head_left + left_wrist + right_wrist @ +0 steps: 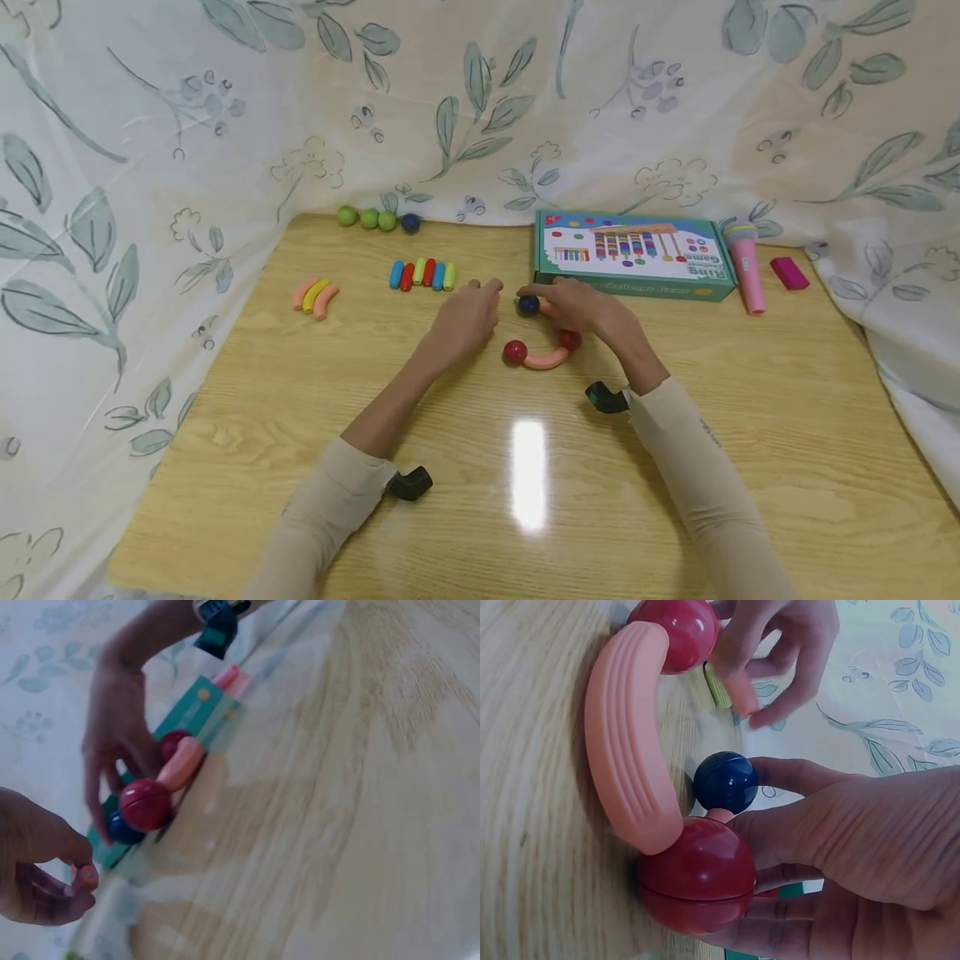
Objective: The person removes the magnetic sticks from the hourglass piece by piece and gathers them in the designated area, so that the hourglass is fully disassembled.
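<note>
- Centrally on the desk (pixel 300 433), just in front of the green game box (pixel 633 258): a curved pink piece (pixel 546 360) lying flat, a red ball (pixel 514 352) at one end, a second red ball (pixel 570 339) at the other. It looks like balls link curved pieces end to end.
- Right hand (pixel 581 307): fingers curled round a dark blue ball (pixel 528 305) seated on a short pink piece, held between box and second red ball, likely lining it up as the next link. Most of that piece is hidden; shape unclear.
- Left hand (pixel 467 317): hovers left of the blue ball, fingers loosely curled. Left wrist view hints at something small and orange at the fingertips; too blurred to say whether it grips anything.
- Left of the box: row of short coloured pieces (pixel 422 273); further left, three spare curves (pixel 315 296); behind them, green balls (pixel 366 217).
- Right of the box: pink toy microphone (pixel 747 265).
</note>
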A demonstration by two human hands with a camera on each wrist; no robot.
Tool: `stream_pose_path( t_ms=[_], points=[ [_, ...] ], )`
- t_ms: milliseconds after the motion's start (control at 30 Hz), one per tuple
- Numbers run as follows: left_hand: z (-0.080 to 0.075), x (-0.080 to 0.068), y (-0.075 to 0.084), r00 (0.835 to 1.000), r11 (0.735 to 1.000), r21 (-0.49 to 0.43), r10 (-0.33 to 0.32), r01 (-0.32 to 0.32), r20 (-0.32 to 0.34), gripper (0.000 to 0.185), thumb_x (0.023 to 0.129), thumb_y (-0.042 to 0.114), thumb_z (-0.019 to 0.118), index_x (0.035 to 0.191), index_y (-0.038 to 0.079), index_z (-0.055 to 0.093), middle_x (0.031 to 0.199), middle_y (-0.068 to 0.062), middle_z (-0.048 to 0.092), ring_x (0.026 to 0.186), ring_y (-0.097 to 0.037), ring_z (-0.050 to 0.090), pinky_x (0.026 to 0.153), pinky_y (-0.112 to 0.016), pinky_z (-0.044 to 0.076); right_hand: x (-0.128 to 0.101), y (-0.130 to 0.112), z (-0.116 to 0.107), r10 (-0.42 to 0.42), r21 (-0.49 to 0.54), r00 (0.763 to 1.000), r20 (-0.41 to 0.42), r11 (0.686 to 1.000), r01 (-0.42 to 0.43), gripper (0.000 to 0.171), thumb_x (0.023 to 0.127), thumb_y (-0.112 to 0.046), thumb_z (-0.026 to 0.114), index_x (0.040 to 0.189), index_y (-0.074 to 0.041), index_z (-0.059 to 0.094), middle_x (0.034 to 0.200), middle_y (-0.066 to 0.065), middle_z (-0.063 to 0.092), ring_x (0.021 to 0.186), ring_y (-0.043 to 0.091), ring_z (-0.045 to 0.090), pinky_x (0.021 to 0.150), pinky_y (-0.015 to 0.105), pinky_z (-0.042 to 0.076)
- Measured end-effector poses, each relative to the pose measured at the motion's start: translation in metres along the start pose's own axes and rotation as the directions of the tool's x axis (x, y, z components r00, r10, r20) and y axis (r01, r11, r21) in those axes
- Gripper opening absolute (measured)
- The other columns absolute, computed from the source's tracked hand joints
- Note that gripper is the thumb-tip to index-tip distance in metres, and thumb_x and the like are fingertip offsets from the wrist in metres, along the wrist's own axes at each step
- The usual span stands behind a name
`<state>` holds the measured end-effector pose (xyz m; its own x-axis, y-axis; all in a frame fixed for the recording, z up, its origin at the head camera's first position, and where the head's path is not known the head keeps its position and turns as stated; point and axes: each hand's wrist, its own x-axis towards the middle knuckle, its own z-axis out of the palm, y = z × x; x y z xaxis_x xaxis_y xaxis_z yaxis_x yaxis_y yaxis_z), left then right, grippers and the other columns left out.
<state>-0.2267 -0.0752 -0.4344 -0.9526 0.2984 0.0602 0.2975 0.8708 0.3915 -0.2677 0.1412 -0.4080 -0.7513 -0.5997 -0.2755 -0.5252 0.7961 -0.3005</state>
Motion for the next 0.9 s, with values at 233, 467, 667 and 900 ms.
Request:
stream_pose_path(
  t_ms=[233, 467, 667, 900],
  points=[
    [-0.04, -0.02, -0.039, 0.986, 0.99, 0.058, -0.125, 0.132, -0.111, 0.016, 0.102, 0.014, 0.058, 0.108, -0.001, 0.06, 0.073, -0.009, 0.054, 0.059, -0.02, 0.046, 0.049, -0.031, 0.042, 0.001, 0.001, 0.002, -0.022, 0.005, 1.0, -0.007, 1.0, 0.022, 0.042, 0.11, -0.015, 0.05, 0.152, -0.02, 0.055, 0.089, 0.013, 0.054, 0.08, 0.024, 0.048, 0.065, 0.03, 0.039],
    [-0.074, -0.047, -0.098, 0.939, 0.932, 0.205, -0.247, 0.298, -0.241, 0.041, 0.099, 0.016, 0.064, 0.064, 0.01, 0.044, 0.061, 0.0, 0.03, 0.055, -0.016, 0.03, 0.048, -0.035, 0.028, -0.001, 0.002, 0.003, -0.027, 0.004, 1.0, -0.004, 1.0, 0.027, 0.042, 0.11, -0.014, 0.05, 0.152, -0.019, 0.054, 0.089, 0.013, 0.054, 0.08, 0.024, 0.048, 0.065, 0.031, 0.039],
    [-0.081, -0.06, -0.137, 0.902, 0.896, 0.178, -0.365, 0.408, -0.232, 0.049, 0.103, 0.025, 0.066, 0.061, 0.006, 0.049, 0.064, -0.008, 0.045, 0.061, -0.026, 0.045, 0.068, -0.059, 0.052, -0.002, 0.002, 0.002, -0.013, 0.01, 1.0, -0.001, 1.0, 0.013, 0.043, 0.11, -0.014, 0.051, 0.152, -0.021, 0.054, 0.09, 0.012, 0.053, 0.079, 0.024, 0.048, 0.064, 0.03, 0.038],
    [-0.076, -0.066, -0.15, 0.881, 0.863, 0.214, -0.407, 0.457, -0.242, 0.036, 0.104, 0.025, 0.064, 0.101, -0.01, 0.07, 0.097, -0.031, 0.072, 0.085, -0.05, 0.073, 0.083, -0.067, 0.056, -0.002, 0.001, 0.001, -0.023, 0.011, 1.0, 0.005, 1.0, 0.023, 0.044, 0.109, -0.013, 0.053, 0.152, -0.02, 0.053, 0.086, 0.011, 0.049, 0.076, 0.024, 0.045, 0.063, 0.03, 0.037]
  ],
)
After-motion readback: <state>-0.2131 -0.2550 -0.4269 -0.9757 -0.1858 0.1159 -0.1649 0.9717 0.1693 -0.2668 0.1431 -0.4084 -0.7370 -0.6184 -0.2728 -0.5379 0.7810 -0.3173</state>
